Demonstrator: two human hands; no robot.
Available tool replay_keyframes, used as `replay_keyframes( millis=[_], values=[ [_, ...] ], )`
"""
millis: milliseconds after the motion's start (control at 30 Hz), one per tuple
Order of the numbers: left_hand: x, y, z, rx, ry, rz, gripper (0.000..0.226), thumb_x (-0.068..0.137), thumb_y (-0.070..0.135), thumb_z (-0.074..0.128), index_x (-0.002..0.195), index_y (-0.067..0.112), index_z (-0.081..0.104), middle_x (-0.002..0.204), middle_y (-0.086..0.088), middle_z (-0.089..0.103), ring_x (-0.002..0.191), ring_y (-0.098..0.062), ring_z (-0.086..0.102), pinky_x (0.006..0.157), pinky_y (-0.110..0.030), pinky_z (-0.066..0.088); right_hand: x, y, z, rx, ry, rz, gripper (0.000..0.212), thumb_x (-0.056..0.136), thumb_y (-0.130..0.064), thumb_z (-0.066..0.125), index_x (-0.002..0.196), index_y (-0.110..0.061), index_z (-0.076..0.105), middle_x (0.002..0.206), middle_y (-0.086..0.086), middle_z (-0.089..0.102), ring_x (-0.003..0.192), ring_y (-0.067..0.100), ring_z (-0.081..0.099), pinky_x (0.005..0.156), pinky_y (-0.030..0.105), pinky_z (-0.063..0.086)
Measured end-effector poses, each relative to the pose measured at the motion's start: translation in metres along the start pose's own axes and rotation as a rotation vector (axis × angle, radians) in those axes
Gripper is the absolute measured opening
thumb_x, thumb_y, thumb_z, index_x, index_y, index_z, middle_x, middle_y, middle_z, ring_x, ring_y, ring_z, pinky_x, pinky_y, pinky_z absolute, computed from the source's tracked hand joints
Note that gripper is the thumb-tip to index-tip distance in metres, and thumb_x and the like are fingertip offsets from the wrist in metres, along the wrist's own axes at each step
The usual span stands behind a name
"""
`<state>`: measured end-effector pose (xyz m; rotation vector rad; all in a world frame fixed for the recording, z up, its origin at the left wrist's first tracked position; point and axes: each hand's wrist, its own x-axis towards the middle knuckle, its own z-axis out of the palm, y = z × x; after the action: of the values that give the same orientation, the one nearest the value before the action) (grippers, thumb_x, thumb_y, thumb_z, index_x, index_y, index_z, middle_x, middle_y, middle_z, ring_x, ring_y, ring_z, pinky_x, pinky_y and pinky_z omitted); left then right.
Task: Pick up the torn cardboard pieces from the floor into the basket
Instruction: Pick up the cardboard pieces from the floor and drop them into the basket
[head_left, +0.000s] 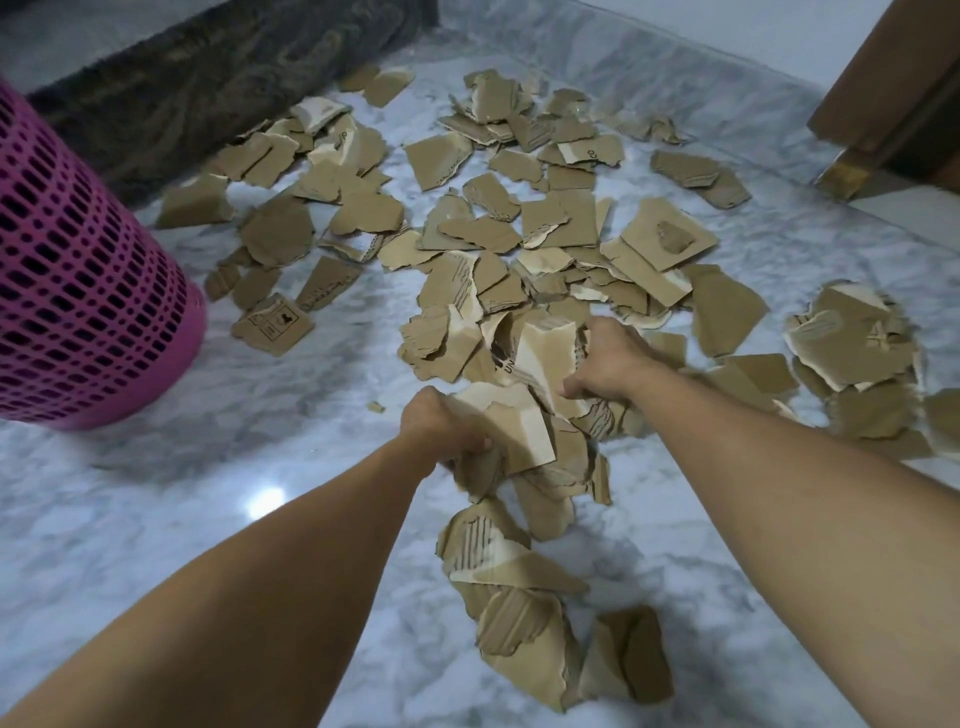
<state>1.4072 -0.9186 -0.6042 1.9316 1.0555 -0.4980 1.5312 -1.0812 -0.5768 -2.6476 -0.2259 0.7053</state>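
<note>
Torn brown cardboard pieces (483, 239) lie scattered over the white marble floor (260, 441), from the middle to the far right. My left hand (441, 426) grips a bunch of cardboard pieces (519, 431) just above the floor. My right hand (608, 364) is curled round more pieces (545, 343) at the same heap, a little farther away. Between the two hands the pieces bunch up and tilt. A pink perforated plastic basket (88, 291) stands at the left, well apart from both hands. More pieces (519, 613) lie close to me between my forearms.
A dark shaggy rug (208, 73) runs along the back left behind the basket. A brown wooden furniture piece with a leg (852, 161) stands at the back right. Bare marble floor lies between the basket and the heap.
</note>
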Motion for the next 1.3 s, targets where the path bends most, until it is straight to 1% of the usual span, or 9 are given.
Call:
replay_keyframes(
  millis=[33,167,333,467,567,600,767,1100,1300],
  values=[
    [-0.005,0.000,-0.002,-0.097,-0.034,0.001,0.060,0.068,0.006,0.085,0.113,0.009,0.046,0.093,-0.010,0.054,0.073,-0.025,0.060,0.074,-0.048,0.059,-0.005,0.000,-0.002,-0.013,-0.008,-0.010,0.063,0.064,-0.023,0.089,0.116,-0.014,0.055,0.116,0.009,0.064,0.106,0.029,0.060,0.082,0.032,0.048],
    [-0.028,0.004,-0.024,-0.220,-0.128,0.068,0.077,0.071,-0.008,0.078,0.137,0.010,0.041,0.097,-0.007,0.051,0.095,-0.031,0.058,0.073,-0.047,0.059,-0.026,-0.006,-0.022,0.038,-0.010,-0.033,0.045,0.063,-0.019,0.088,0.098,-0.010,0.061,0.099,0.010,0.068,0.090,0.026,0.064,0.077,0.031,0.052],
    [-0.052,0.020,-0.088,-0.147,-0.105,0.197,0.054,0.076,-0.012,0.070,0.125,0.005,0.052,0.100,-0.012,0.059,0.082,-0.022,0.060,0.059,-0.037,0.058,-0.052,-0.040,-0.062,0.069,0.025,-0.052,0.049,0.064,-0.019,0.087,0.101,-0.007,0.059,0.099,0.011,0.068,0.088,0.028,0.065,0.077,0.037,0.057],
    [-0.079,0.041,-0.163,-0.116,0.004,0.259,0.032,0.078,-0.011,0.068,0.091,0.014,0.053,0.098,-0.013,0.058,0.077,-0.023,0.059,0.067,-0.042,0.060,-0.078,-0.095,-0.094,0.082,0.031,-0.094,0.045,0.068,-0.019,0.086,0.101,-0.005,0.058,0.100,0.011,0.065,0.091,0.028,0.062,0.078,0.033,0.054],
    [-0.097,0.050,-0.231,-0.069,0.084,0.301,0.061,0.079,-0.004,0.072,0.132,0.009,0.046,0.100,-0.007,0.052,0.085,-0.025,0.061,0.062,-0.035,0.060,-0.094,-0.151,-0.111,0.115,0.085,-0.147,0.058,0.061,-0.024,0.090,0.108,-0.005,0.060,0.104,0.010,0.068,0.098,0.028,0.063,0.089,0.037,0.053],
    [-0.100,0.051,-0.252,-0.044,0.111,0.312,0.065,0.078,-0.001,0.074,0.134,0.008,0.044,0.098,-0.006,0.054,0.087,-0.026,0.063,0.065,-0.037,0.060,-0.097,-0.167,-0.114,0.118,0.108,-0.173,0.062,0.058,-0.027,0.091,0.108,-0.008,0.061,0.105,0.010,0.068,0.097,0.028,0.063,0.090,0.038,0.053],
    [-0.122,0.045,-0.359,-0.144,0.241,0.371,0.080,0.071,-0.005,0.077,0.141,0.010,0.041,0.121,-0.015,0.055,0.097,-0.031,0.064,0.072,-0.046,0.060,-0.120,-0.263,-0.128,0.159,0.199,-0.291,0.063,0.058,-0.026,0.092,0.111,-0.009,0.061,0.106,0.008,0.068,0.098,0.027,0.063,0.092,0.039,0.051],
    [-0.131,-0.020,-0.525,-0.280,0.429,0.371,0.078,0.075,-0.009,0.071,0.143,0.010,0.037,0.125,-0.014,0.052,0.094,-0.028,0.063,0.053,-0.033,0.056,-0.144,-0.449,-0.110,0.181,0.267,-0.546,0.060,0.074,-0.027,0.083,0.124,-0.007,0.056,0.125,0.011,0.062,0.114,0.028,0.057,0.091,0.029,0.044],
    [-0.104,-0.073,-0.569,-0.259,0.551,0.255,0.070,0.073,-0.012,0.067,0.137,0.007,0.045,0.110,-0.014,0.057,0.083,-0.027,0.061,0.043,-0.028,0.051,-0.134,-0.539,-0.052,0.233,0.207,-0.593,0.048,0.087,-0.023,0.070,0.128,-0.007,0.050,0.127,0.011,0.059,0.115,0.029,0.056,0.080,0.026,0.037]
  ],
)
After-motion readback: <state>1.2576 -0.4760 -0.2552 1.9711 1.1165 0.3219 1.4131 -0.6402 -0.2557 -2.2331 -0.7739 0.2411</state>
